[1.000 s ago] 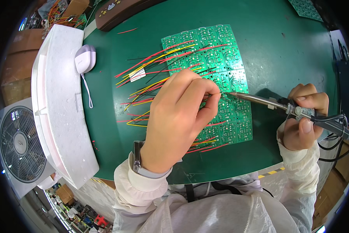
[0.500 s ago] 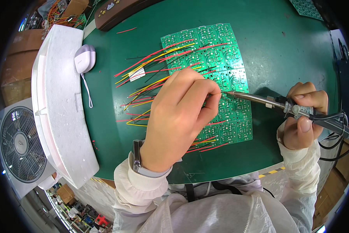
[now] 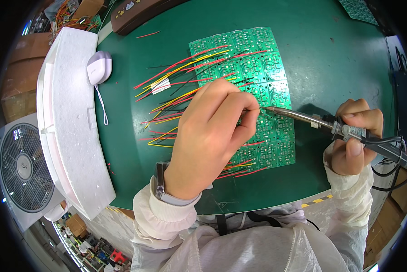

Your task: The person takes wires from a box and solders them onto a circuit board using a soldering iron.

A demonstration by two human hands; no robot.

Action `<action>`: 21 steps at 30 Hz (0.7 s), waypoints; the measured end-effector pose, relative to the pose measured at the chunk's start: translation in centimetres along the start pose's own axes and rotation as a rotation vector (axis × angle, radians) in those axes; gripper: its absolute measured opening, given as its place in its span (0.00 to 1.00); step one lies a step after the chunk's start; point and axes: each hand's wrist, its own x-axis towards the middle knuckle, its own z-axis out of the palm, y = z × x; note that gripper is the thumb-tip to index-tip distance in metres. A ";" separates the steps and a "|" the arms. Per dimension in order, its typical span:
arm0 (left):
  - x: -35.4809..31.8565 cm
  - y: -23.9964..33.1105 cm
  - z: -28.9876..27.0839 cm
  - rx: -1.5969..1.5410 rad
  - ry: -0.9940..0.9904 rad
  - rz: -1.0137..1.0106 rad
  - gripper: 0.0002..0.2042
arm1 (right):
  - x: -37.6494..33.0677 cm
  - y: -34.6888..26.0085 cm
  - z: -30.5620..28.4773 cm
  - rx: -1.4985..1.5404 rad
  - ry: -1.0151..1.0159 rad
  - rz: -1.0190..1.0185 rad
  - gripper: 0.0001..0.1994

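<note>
My right hand is wrapped round the handle of a soldering iron, whose metal shaft points left over a green circuit board panel. The iron's tip is right at the fingertips of my left hand, over the middle of the panel. Those fingers are pinched on a thin wire, mostly hidden behind them. Red, yellow and black wires lie across the panel's left part and stick out past its left edge. My left hand and wrist cover part of the panel and several wires.
A white foam box stands along the table's left side, with a lilac and white case against it. A brown case lies at the far edge. Another green board is at the far right. A fan stands beyond the foam.
The panel and its wires have shifted very slightly right. Both hands keep almost the same place and grip, with the iron's tip still beside my left fingertips.
</note>
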 end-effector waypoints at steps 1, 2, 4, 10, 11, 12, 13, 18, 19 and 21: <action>0.0 0.1 0.0 -0.001 0.003 -0.002 0.07 | -0.1 -0.1 -0.1 0.001 -0.001 0.001 0.16; 0.0 0.1 0.0 -0.002 0.006 -0.004 0.07 | -0.3 -0.2 -0.1 -0.007 -0.023 -0.004 0.17; 0.0 0.0 0.0 -0.005 0.013 0.002 0.08 | -0.4 -0.4 -0.1 -0.015 -0.046 -0.009 0.17; -0.1 -0.2 0.3 -0.013 0.035 0.032 0.08 | -0.5 -1.1 0.0 -0.026 -0.110 -0.024 0.16; -0.2 -0.2 0.2 -0.012 0.044 0.045 0.08 | -0.5 -1.1 0.0 -0.021 -0.114 -0.018 0.17; -0.2 -0.2 0.1 -0.011 0.048 0.043 0.08 | -0.5 -1.2 0.0 -0.015 -0.118 -0.012 0.17; -0.2 -0.3 0.1 -0.011 0.043 0.050 0.08 | -0.5 -1.3 0.0 -0.016 -0.120 -0.011 0.17; -0.2 -0.4 0.3 -0.001 0.045 0.064 0.08 | -0.6 -1.6 -0.2 -0.078 -0.167 -0.028 0.17; -0.1 -0.3 0.4 0.000 0.049 0.066 0.08 | -0.6 -1.6 -0.3 -0.076 -0.169 -0.030 0.17; 0.0 -0.2 0.5 0.003 0.056 0.067 0.08 | -0.8 -1.4 -0.4 -0.069 -0.150 -0.038 0.18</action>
